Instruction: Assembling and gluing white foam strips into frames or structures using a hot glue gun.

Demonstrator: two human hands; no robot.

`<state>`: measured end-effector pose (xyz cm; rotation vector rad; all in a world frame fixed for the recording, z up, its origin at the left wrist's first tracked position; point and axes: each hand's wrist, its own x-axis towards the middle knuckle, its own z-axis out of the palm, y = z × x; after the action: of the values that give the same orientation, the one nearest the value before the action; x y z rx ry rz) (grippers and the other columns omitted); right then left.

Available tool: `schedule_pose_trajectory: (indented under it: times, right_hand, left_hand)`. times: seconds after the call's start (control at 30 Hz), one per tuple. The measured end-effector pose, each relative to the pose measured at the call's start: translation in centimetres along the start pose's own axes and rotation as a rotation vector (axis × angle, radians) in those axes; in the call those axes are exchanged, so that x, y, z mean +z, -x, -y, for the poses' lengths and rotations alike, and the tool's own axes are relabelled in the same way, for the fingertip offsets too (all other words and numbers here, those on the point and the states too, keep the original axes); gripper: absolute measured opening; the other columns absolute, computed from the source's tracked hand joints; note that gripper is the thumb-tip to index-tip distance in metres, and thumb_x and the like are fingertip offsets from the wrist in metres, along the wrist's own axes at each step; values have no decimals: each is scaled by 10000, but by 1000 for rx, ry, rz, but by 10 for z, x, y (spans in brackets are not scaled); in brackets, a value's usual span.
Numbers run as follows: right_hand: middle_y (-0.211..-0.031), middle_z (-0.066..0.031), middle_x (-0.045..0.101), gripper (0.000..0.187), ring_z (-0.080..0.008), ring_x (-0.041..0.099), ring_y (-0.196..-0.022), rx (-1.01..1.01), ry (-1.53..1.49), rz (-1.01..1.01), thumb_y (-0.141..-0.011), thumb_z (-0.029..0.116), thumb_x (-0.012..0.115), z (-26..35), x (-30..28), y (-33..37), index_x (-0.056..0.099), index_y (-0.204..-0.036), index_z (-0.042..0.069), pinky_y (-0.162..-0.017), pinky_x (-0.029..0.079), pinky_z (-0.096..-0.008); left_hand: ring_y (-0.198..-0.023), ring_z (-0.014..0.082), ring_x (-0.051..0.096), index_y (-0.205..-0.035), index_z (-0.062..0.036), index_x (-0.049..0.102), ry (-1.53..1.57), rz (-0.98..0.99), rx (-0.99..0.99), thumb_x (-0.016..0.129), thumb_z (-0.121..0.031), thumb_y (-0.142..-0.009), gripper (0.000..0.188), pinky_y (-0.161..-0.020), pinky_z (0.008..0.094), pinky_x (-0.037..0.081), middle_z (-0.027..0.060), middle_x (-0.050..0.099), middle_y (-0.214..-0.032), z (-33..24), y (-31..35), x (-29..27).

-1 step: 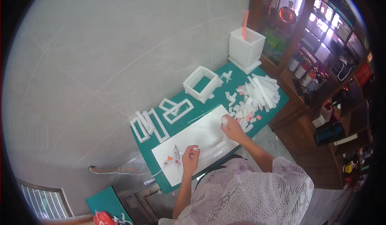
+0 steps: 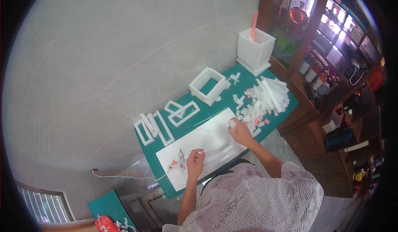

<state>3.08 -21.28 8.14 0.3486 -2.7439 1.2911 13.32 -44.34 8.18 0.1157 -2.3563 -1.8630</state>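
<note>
Bench [image 2: 224,101], green-topped, carries the work, its far long edge along the grey wall [image 2: 124,66] and its near long edge against the person. A white board [image 2: 207,132] lies on it towards the near edge, left of the right end. Over the board's right part the right hand [image 2: 238,131] has its fingers closed around a small white piece [image 2: 231,124]. Over the board's left part hovers the left hand [image 2: 195,161], fingers curled in towards the thumb – whether they pinch anything I cannot tell. Between the hands, near the board's front edge, lies a white strip [image 2: 226,150] (pale on pale, so its ends are hard to make out). Just left of the left hand a white glue gun [image 2: 181,159] rests on the board, its cord [image 2: 137,177] running off the bench's left edge to the wall.

Near the far left corner lie narrow white frames [image 2: 145,134]; beside them, further right, 2 more white frames [image 2: 182,115] overlap. A square open white frame [image 2: 207,87] stands near the middle of the far edge. At the far right corner stands a white box [image 2: 255,51] – upright, a pink strip [image 2: 254,26] rising from it. White strips [image 2: 271,95] and small offcuts [image 2: 248,118] are heaped towards the right edge.
</note>
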Motion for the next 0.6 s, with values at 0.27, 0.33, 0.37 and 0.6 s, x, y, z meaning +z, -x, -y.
schedule_pose_trajectory:
  times: [0.27, 0.33, 0.37, 0.6]
  right_hand:
    - [-1118, -129, 562, 569, -238, 546, -1043, 103, -408, 338, -738, 271, 712, -28, -14, 15, 462, -1208, 68, -847, 430, -336]
    - [-1076, -112, 580, 609, -234, 567, -973, 87, -157, 407, -722, 266, 718, -66, -17, 22, 453, -1228, 52, -840, 432, -331]
    - [-1076, -112, 580, 609, -234, 567, -973, 65, -157, 438, -722, 266, 718, -78, -25, 27, 453, -1228, 52, -840, 432, -331]
    - [-989, -104, 588, 685, -191, 592, -874, 556, -611, 814, -737, 180, 710, -130, -73, 34, 361, -1313, 52, -754, 462, -303]
  left_hand:
    - [-405, 44, 362, -888, -28, 558, 427, -336, -164, 572, -128, -884, 101, -372, 210, 248, -26, 442, -522, -18, -28, 50]
    - [-388, 52, 349, -898, -28, 559, 521, -332, -176, 573, -137, -884, 111, -362, 222, 237, -23, 435, -505, -24, -33, 65]
    - [-388, 52, 349, -898, -28, 559, 522, -370, -176, 573, -137, -884, 111, -362, 222, 237, -23, 435, -505, -27, -33, 72]
    - [-369, 61, 312, -890, -39, 550, 653, -452, -219, 563, -119, -878, 82, -357, 231, 220, -34, 378, -485, -24, -45, 112]
